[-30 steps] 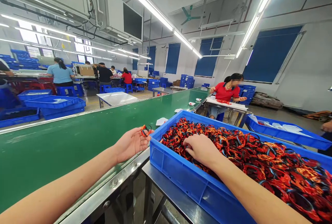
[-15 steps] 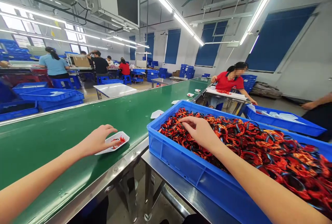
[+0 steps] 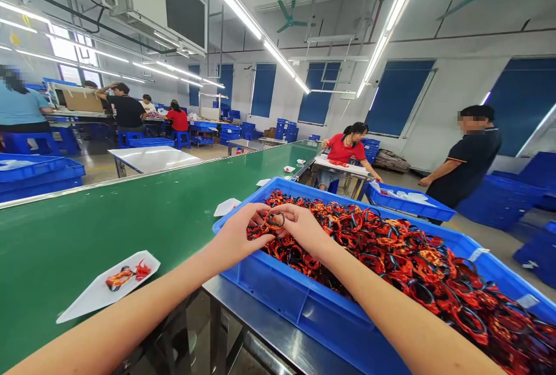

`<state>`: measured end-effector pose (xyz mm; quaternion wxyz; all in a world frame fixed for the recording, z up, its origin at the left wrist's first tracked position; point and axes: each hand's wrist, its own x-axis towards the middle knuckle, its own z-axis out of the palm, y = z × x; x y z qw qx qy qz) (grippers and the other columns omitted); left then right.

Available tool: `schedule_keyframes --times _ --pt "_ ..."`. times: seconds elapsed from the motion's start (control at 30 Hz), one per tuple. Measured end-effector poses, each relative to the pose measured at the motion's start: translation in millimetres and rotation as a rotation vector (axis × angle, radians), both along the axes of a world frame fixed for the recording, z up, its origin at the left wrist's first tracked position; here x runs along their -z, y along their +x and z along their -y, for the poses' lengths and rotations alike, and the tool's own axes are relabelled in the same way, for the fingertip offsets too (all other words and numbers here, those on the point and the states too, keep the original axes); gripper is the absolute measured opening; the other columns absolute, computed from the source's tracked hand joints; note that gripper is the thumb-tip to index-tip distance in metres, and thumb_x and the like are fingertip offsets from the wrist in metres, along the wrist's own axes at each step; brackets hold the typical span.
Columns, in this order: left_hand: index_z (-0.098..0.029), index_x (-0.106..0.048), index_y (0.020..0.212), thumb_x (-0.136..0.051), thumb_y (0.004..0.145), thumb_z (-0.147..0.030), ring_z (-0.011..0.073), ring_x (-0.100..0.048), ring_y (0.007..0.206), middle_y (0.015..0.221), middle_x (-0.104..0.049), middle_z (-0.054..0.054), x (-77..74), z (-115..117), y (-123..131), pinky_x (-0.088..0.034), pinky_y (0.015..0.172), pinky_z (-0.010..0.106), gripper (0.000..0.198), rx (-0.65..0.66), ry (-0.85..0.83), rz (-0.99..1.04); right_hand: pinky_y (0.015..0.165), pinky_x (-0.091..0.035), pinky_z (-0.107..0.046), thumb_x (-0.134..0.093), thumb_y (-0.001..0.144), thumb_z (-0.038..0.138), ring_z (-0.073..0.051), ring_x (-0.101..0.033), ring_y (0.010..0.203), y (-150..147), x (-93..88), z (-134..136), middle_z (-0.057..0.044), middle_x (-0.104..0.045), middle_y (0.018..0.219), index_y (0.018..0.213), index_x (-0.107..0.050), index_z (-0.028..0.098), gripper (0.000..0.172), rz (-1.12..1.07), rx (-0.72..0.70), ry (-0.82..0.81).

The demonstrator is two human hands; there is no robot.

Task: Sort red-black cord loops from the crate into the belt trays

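Observation:
Above the near left corner of a blue crate [image 3: 282,300], my left hand [image 3: 243,230] and my right hand [image 3: 302,230] meet at one red, orange and black ring-shaped band [image 3: 275,220]. The fingertips of both hands are closed on it from either side. A heap of similar bands [image 3: 391,242] fills the crate under and beyond my right hand. Left of my left forearm, a white paper tray [image 3: 93,297] rests on the green conveyor belt [image 3: 174,207]. In it lie an orange and black band [image 3: 119,278] and a small red piece [image 3: 142,269].
More white trays [image 3: 226,207] sit farther along the belt. The crate stands on a metal table [image 3: 278,320] beside the belt's metal edge. A person in red [image 3: 347,149] sits ahead at a small table, and another in black [image 3: 467,155] stands to the right.
The view has turned right. My left hand has gone from the tray to the crate and meets my right hand at a band. An orange and black band now shows in the tray.

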<state>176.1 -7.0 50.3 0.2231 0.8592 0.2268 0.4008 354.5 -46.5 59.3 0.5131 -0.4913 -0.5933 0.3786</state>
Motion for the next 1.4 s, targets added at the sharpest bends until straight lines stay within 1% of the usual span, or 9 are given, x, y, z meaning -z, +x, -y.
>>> schedule_keyframes --times 0.17,0.3,0.37,0.5,0.6,0.7,1.13,1.3,1.4 --pt "-0.022 -0.053 0.114 -0.061 0.079 -0.031 0.0175 -0.059 0.090 0.103 -0.063 0.004 -0.1 0.6 20.2 -0.048 0.084 0.033 0.037 -0.022 -0.002 0.108 0.057 -0.050 -0.021 -0.071 0.068 0.042 -0.009 -0.059 0.060 -1.0 -2.8 0.3 -0.002 -0.067 0.080 0.090 -0.061 0.016 0.035 -0.207 -0.052 -0.048" --pt "-0.022 -0.054 0.113 -0.059 0.079 -0.030 0.0184 -0.059 0.090 0.103 -0.063 0.005 -3.3 2.7 19.0 -0.048 0.084 0.034 0.035 -0.063 0.059 0.109 0.058 -0.051 -0.024 -0.061 0.078 0.040 -0.011 -0.061 0.061 -3.8 -4.7 0.9 -0.002 -0.066 0.076 0.090 -0.060 0.017 0.026 -0.091 -0.048 -0.047" --pt "-0.022 -0.054 0.112 -0.058 0.079 -0.029 0.0189 -0.059 0.090 0.102 -0.063 0.005 -4.2 2.2 15.5 -0.048 0.083 0.035 0.034 -0.092 0.088 0.099 0.060 -0.050 -0.026 -0.054 0.083 0.033 -0.013 -0.062 0.062 -4.1 -5.0 2.8 -0.002 -0.065 0.070 0.090 -0.060 0.017 0.018 0.168 0.039 0.009" --pt "-0.021 -0.056 0.107 -0.059 0.077 -0.031 0.0194 -0.059 0.086 0.095 -0.062 0.005 -1.8 -3.8 5.0 -0.048 0.080 0.035 0.031 -0.178 0.102 0.066 0.070 -0.046 -0.030 -0.052 0.082 0.024 -0.018 -0.062 0.076 -2.0 -7.4 10.4 -0.003 -0.067 0.077 0.084 -0.063 0.021 0.011 0.933 0.261 0.204" --pt "-0.020 -0.057 0.103 -0.059 0.077 -0.035 0.0199 -0.058 0.084 0.091 -0.063 0.005 2.3 -8.9 -4.3 -0.047 0.078 0.036 0.031 -0.232 0.098 0.039 0.071 -0.045 -0.032 -0.059 0.079 0.032 -0.022 -0.061 0.084 -1.0 -10.5 15.1 -0.006 -0.069 0.085 0.086 -0.065 0.022 0.014 1.289 0.274 0.157" --pt "-0.019 -0.058 0.101 -0.058 0.077 -0.040 0.0205 -0.059 0.083 0.089 -0.064 0.005 5.3 -11.8 -12.8 -0.047 0.077 0.036 0.032 -0.268 0.085 0.007 0.076 -0.045 -0.034 -0.063 0.076 0.036 -0.025 -0.061 0.088 -2.4 -12.5 16.9 -0.009 -0.070 0.085 0.086 -0.068 0.021 0.019 1.485 0.220 0.074" --pt "-0.022 -0.061 0.073 -0.052 0.076 -0.054 0.0188 -0.055 0.068 0.069 -0.062 0.001 0.9 -14.9 -34.6 -0.038 0.062 0.030 0.033 -0.430 0.086 -0.138 0.078 -0.042 -0.033 -0.058 0.076 0.020 -0.023 -0.062 0.090 -2.1 -5.3 12.4 -0.006 -0.071 0.087 0.094 -0.069 0.025 0.022 1.587 0.129 0.010" --pt "-0.019 -0.066 0.084 -0.045 0.077 -0.059 0.0197 -0.056 0.073 0.080 -0.066 0.005 -2.5 -55.5 -66.5 -0.040 0.064 0.030 0.046 -0.630 0.057 -0.156 0.076 -0.039 -0.033 -0.057 0.075 0.014 -0.023 -0.063 0.086 -3.0 -2.7 10.3 -0.007 -0.071 0.084 0.091 -0.068 0.022 0.021 1.598 0.104 -0.002" --pt "-0.019 -0.068 0.093 -0.041 0.077 -0.062 0.0234 -0.058 0.080 0.089 -0.066 0.008 8.3 -84.5 -90.0 -0.041 0.067 0.032 0.053 -0.744 0.064 -0.340 0.075 -0.038 -0.034 -0.055 0.076 0.011 -0.023 -0.064 0.084 -3.1 -2.2 8.8 -0.007 -0.071 0.082 0.091 -0.068 0.022 0.022 1.592 0.097 -0.002"
